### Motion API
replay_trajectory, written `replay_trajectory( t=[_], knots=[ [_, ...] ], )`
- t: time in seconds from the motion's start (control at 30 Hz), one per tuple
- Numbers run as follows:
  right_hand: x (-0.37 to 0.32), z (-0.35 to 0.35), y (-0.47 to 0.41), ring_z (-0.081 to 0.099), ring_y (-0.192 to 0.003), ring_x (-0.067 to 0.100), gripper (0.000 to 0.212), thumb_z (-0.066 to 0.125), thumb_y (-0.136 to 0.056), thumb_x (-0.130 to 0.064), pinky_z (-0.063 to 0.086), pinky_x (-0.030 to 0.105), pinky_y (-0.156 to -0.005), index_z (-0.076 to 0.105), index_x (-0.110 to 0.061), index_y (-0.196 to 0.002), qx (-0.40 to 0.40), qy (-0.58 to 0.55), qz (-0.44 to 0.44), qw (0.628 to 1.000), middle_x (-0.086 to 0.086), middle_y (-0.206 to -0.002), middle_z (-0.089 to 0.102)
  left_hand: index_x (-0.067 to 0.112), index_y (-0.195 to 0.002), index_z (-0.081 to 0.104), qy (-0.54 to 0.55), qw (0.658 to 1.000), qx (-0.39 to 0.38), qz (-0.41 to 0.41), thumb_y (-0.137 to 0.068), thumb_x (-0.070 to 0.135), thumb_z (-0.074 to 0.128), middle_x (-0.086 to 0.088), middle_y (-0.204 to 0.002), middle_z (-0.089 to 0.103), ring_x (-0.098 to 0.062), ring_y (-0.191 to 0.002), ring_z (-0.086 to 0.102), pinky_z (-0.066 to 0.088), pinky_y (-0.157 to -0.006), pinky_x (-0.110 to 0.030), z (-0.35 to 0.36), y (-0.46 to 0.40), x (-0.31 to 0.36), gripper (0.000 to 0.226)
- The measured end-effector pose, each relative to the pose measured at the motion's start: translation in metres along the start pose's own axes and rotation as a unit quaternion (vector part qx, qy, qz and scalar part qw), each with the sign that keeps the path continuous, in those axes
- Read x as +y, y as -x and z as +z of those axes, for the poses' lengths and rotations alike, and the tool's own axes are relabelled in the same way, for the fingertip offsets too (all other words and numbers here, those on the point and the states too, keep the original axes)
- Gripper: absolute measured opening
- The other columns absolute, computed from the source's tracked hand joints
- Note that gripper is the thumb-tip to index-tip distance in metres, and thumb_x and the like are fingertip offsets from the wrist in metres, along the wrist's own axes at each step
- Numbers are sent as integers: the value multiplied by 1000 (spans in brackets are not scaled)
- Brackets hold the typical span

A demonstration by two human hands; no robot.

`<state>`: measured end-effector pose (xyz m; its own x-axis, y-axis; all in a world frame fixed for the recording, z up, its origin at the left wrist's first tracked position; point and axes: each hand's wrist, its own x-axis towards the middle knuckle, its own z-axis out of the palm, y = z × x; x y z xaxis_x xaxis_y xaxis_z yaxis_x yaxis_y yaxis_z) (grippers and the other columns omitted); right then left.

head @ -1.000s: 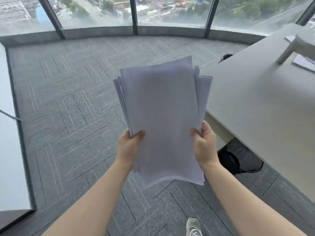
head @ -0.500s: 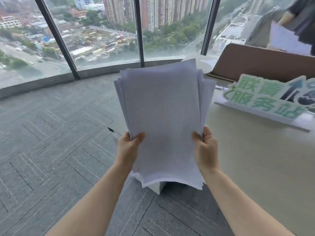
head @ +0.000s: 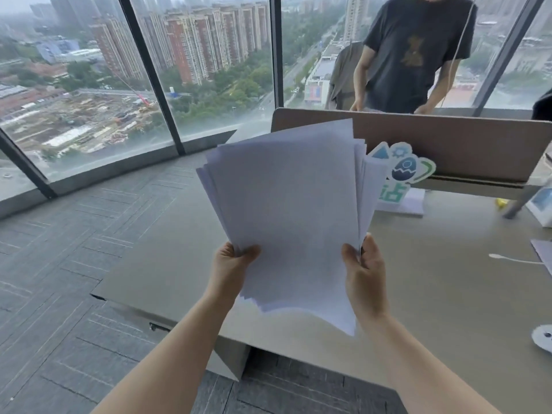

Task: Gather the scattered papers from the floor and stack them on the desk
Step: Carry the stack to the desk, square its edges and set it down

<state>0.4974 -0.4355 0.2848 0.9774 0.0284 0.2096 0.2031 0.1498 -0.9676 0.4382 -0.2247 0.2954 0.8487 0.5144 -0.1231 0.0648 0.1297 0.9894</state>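
Observation:
A loose bundle of white papers [head: 286, 210] is held upright in front of me, its sheets fanned and uneven at the edges. My left hand [head: 231, 264] pinches the lower left edge and my right hand [head: 364, 270] grips the lower right edge. The bundle hangs above the near left part of the beige desk [head: 167, 264], without touching it. No loose sheets show on the grey carpet [head: 59, 294] in view.
A brown partition [head: 448, 144] runs along the desk's far side, with a person in a dark T-shirt [head: 415, 55] behind it. A green and blue sign [head: 400, 174], a white cable [head: 513, 259] and other papers [head: 542, 252] lie at the right. Floor-to-ceiling windows [head: 209, 70] stand behind.
My view has swung right and up from the floor to the desk. The desk now lies under the papers, and the person behind the partition has come into view. Both hands keep their grip.

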Motion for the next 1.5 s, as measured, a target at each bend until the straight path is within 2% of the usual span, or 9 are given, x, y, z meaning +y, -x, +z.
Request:
replay_trajectory(
  t=[0.2,0.37,0.77,0.83,0.93,1.13,1.27,1.33,1.5],
  knots=[
    [10,-48,0,57,-74,5,23,48,-96,9,45,18,-70,56,-11,-89,45,20,-2,999,-16,-77,63,4,-86,69,-22,999,-37,0,-69,21,70,-3,-77,70,-18,-72,59,47,-68,-32,50,-7,-21,25],
    [22,-73,-1,63,-89,14,25,51,-95,9,49,27,-82,60,-14,-100,74,20,-7,997,-3,-95,69,-3,-88,66,-2,998,-65,-2,-68,20,70,-6,-78,66,-17,-71,56,42,-66,-31,79,-12,-40,31],
    [68,-84,11,67,-86,9,24,62,-86,3,53,18,-72,59,-4,-109,183,-9,44,982,-5,-94,70,13,-92,70,-11,990,-114,-82,-62,17,77,1,-83,76,-17,-77,71,56,-67,-27,90,-20,-92,30],
    [68,-81,9,65,-74,2,13,62,-85,2,50,15,-65,63,-6,-95,204,-7,52,977,-13,-79,69,12,-88,70,0,990,-112,-91,-62,16,75,-1,-81,75,-20,-75,69,55,-69,-32,94,-21,-93,27],
    [67,-78,5,56,-59,-6,31,56,-88,15,44,9,-59,58,-14,-75,241,-15,45,969,-21,-60,63,10,-85,71,14,989,-111,-94,-61,15,75,-5,-81,73,-26,-77,66,52,-73,-37,99,-25,-92,25],
    [49,-81,-3,61,-67,1,25,56,-81,-5,48,16,-64,68,-24,-71,213,-54,-19,975,-16,-69,68,12,-96,67,65,988,-135,-26,-58,15,79,-1,-87,74,-15,-78,69,54,-68,-26,93,-40,-73,39],
    [53,-87,1,62,-83,13,7,64,-82,-28,48,31,-78,69,-29,-87,200,-50,-35,978,-10,-85,69,11,-105,63,67,983,-169,-2,-64,16,79,-4,-96,72,-17,-86,67,54,-73,-27,79,-43,-74,45],
    [58,-86,3,63,-93,21,24,63,-84,-29,50,38,-84,65,-19,-106,200,-51,-31,978,-2,-98,69,10,-108,63,67,979,-189,-21,-66,11,76,-2,-96,74,-17,-88,69,54,-71,-26,81,-39,-75,44],
    [51,-72,3,66,-99,20,34,62,-85,-19,52,32,-84,61,-10,-117,181,-41,-28,982,0,-105,71,8,-95,70,47,980,-183,-56,-54,19,83,-1,-86,76,-17,-79,71,54,-68,-28,89,-33,-73,44]
  ],
)
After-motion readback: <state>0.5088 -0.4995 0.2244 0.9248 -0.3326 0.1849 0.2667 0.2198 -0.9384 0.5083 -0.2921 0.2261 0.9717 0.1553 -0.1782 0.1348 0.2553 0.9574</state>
